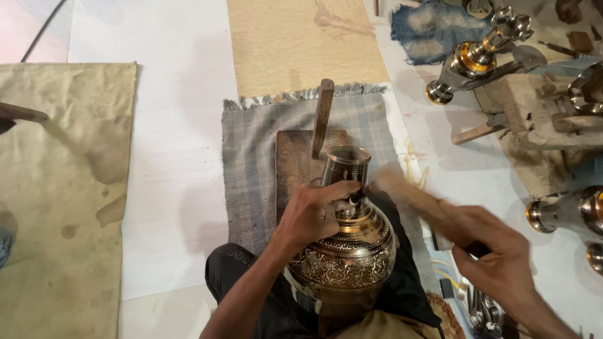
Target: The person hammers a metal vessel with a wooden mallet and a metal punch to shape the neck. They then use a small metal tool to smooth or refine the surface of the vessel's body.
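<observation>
A round-bellied brass vase (344,242) with engraved patterns and a dark neck lies tilted on my lap, mouth pointing away from me. My left hand (312,210) grips a small dark chisel against the vase's shoulder, just below the neck. My right hand (496,251) holds a wooden mallet (408,194), blurred by motion, with its head near the chisel's end.
A wooden board (295,160) with a wooden stick (322,116) on it lies on a grey striped cloth (251,169). Polished brass pieces (477,56) rest on wood blocks at the right. A tan sheet (56,201) covers the floor at the left.
</observation>
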